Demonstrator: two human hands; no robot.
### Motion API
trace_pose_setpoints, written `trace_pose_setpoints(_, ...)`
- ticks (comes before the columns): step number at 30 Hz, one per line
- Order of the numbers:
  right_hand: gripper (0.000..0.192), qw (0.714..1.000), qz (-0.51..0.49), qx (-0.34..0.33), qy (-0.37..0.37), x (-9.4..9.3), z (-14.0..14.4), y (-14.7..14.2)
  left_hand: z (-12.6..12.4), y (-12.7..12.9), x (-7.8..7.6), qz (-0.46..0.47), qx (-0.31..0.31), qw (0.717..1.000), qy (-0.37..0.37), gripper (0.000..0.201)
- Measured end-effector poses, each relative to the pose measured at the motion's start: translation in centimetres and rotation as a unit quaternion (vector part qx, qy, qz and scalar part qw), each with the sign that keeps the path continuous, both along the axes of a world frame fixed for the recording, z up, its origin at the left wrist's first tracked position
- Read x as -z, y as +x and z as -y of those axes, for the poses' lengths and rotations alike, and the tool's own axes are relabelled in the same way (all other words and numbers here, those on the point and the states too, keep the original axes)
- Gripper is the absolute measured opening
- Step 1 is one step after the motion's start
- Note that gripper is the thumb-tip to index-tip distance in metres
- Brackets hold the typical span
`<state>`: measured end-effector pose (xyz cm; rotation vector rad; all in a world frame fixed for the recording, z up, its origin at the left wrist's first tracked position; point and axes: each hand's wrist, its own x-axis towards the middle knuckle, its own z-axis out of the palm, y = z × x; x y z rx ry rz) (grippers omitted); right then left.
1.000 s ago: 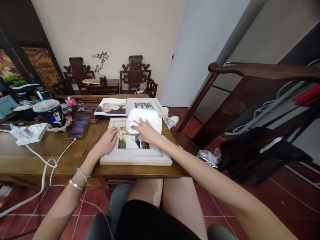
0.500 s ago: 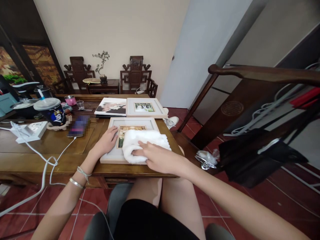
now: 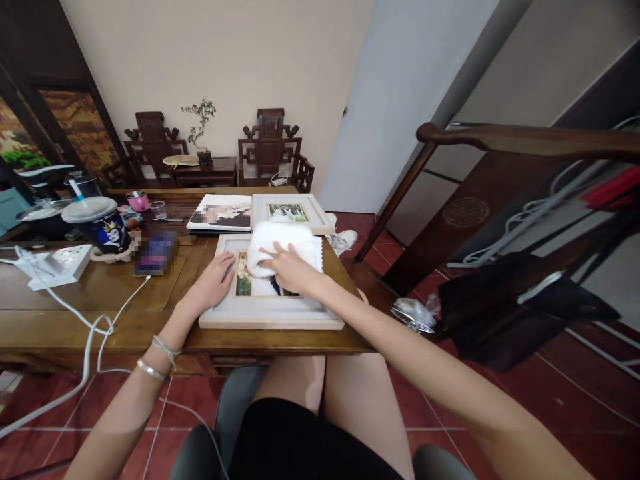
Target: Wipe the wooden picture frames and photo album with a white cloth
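A light wooden picture frame [image 3: 270, 323] with a photo inside a pale mat lies flat near the table's front edge. My left hand [image 3: 216, 281] rests on its left side, fingers stretched out over the border. Under my right hand [image 3: 290, 268] is a folded white cloth [image 3: 285, 235], pressed against the upper part of the frame with spread fingers. The cloth covers the top of the photo and part of the frame's far edge; the photo's lower left shows.
Behind lie a second frame [image 3: 313, 223] and a photo album [image 3: 220, 213]. To the left are a phone [image 3: 155, 253] on a charging cable, a lidded cup [image 3: 103, 227] and a white power strip [image 3: 63, 265]. A wooden chair [image 3: 470, 207] stands at the right.
My right hand has pushed the white cloth away from me, from the frame's lower right to its far edge, uncovering the lower part. My left hand has stayed in place.
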<state>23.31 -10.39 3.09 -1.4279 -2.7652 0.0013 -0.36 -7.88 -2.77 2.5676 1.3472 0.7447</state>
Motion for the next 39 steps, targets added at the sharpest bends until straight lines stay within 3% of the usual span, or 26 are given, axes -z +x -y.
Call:
trace_pose_setpoints(6,0.065,0.986,-0.004,-0.097,-0.135,-3.6,7.2,0.8,0.1,0.1,0.2,0.006,-0.004,1.000,-0.002,0.048)
trace_pose_setpoints(10,0.067,0.982,-0.029,-0.113,-0.147,-4.2,9.9,1.1,0.1,0.1,0.2,0.006,-0.005,1.000,-0.001,0.047)
trace_pose_setpoints(13,0.069,0.988,-0.036,-0.091,-0.123,-2.7,8.8,1.2,0.1,0.1,0.1,-0.004,-0.006,1.000,-0.004,0.048)
trace_pose_setpoints(17,0.069,0.997,-0.033,-0.047,-0.057,-0.9,4.1,1.1,0.2,0.1,-0.1,-0.005,-0.002,1.000,-0.003,0.048)
trace_pose_setpoints(20,0.072,0.999,-0.030,-0.026,-0.007,-0.6,0.4,0.4,0.1,0.0,0.0,-0.001,-0.001,1.000,0.000,0.048)
trace_pose_setpoints(23,0.072,1.000,-0.010,-0.010,0.003,-0.7,-1.4,-1.1,-0.1,-0.1,0.2,0.003,-0.002,1.000,0.005,0.049)
trace_pose_setpoints(26,0.070,1.000,0.016,0.007,-0.010,-0.5,-0.8,-2.4,-0.3,-0.1,0.3,0.015,0.000,1.000,0.004,0.047)
trace_pose_setpoints(30,0.071,0.999,0.012,-0.020,-0.045,-0.8,2.3,-2.6,-0.2,0.0,0.3,0.019,-0.001,1.000,-0.001,0.047)
trace_pose_setpoints(35,0.069,0.982,0.004,-0.104,-0.160,-4.0,6.2,-0.6,0.0,0.0,0.3,0.007,-0.007,1.000,-0.001,0.049)
trace_pose_setpoints(39,0.063,0.973,-0.011,-0.111,-0.204,-5.5,6.6,0.2,0.1,0.1,0.2,0.012,-0.005,1.000,-0.004,0.049)
